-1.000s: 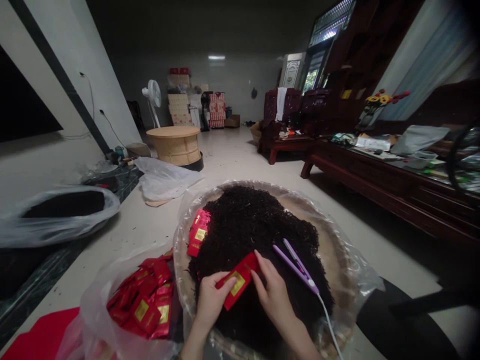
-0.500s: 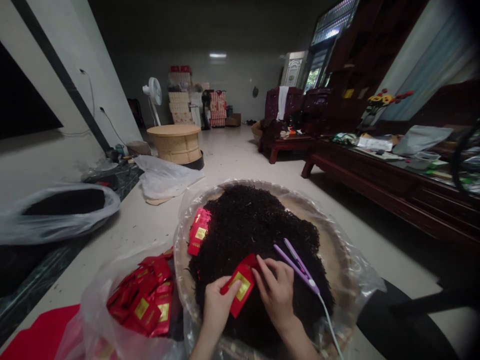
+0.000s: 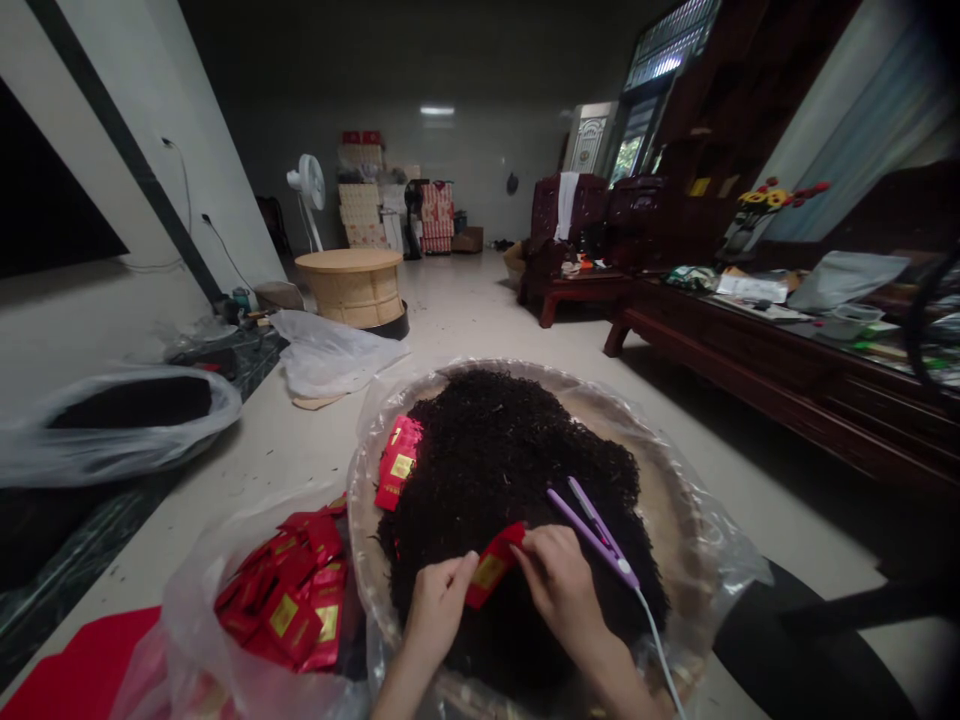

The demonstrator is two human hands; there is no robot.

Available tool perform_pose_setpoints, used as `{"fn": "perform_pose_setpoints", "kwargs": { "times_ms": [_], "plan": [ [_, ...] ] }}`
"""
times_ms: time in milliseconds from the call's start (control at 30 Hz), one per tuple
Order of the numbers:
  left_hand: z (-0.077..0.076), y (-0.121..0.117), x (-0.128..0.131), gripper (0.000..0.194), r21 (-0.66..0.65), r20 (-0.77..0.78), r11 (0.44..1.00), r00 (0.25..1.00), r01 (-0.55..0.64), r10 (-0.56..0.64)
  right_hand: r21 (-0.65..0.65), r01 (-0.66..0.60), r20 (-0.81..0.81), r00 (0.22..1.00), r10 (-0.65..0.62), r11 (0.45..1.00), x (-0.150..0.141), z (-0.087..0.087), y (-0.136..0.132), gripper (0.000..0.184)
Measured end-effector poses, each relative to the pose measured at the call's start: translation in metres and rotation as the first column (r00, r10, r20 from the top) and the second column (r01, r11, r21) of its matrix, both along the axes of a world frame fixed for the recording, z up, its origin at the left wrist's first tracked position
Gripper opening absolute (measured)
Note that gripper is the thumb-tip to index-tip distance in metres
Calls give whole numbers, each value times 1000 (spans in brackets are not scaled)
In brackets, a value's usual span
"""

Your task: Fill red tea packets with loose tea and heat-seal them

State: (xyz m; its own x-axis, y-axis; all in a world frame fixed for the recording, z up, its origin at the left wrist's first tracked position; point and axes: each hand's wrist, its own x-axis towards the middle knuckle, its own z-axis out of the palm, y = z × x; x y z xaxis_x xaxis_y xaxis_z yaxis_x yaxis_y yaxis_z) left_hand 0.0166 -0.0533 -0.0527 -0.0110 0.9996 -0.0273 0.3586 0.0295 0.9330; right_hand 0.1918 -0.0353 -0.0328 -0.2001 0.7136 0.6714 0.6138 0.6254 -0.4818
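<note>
Above a loose dark heap (image 3: 502,440), my left hand (image 3: 439,605) and right hand (image 3: 561,580) pinch one red packet (image 3: 490,572) between them, both grips closed.

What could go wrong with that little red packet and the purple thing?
The red packet might slip from the left hand and right hand onto the dark heap below. The purple tool lies on that heap; if hot, which I can't tell, it could scorch it. Its pale cord might snag.

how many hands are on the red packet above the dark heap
2: the left hand at the left edge of the red packet, the right hand at its upper right end.
</note>
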Motion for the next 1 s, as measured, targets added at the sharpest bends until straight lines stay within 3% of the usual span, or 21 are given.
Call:
{"fn": "perform_pose_setpoints", "kwargs": {
  "times_ms": [67, 167, 333, 467, 567, 733, 867, 1000],
  "plan": [
    [3, 3, -5, 55, -16, -23, 1000, 999, 25, -25, 3, -56, 24, 998, 56, 998, 4, 1, -1, 13],
    [12, 6, -12, 43, -26, 9, 995, 995, 98, -98, -60, -192, 51, 979, 195, 980, 8, 3, -3, 15],
    [30, 5, -15, 27, 30, 1, 989, 989, 147, -147, -196, -342, 93, 926, 365, 919, 9, 10, -6, 30],
    [37, 1, -12, 22, 41, -43, 991, 991, 125, -123, -330, -402, 67, 893, 446, 854, 6, 22, -9, 31],
    [36, -3, -10, 18, 155, -104, 982, 991, 105, -89, -468, -408, 12, 884, 468, 784, 5, 35, -11, 25],
    [38, -9, -5, 19, 286, -118, 936, 977, 207, -180, -650, -357, 43, 864, 501, 671, -2, 44, -17, 11],
    [41, -7, -8, 20, 219, -137, 942, 964, 253, -227, -763, -217, 99, 892, 442, 609, -11, 37, -23, 28],
    [42, 0, -16, 20, 125, -115, 958, 962, 260, -246, -813, -220, 61, 888, 455, 539, -13, 35, -22, 37]
  ]
}}
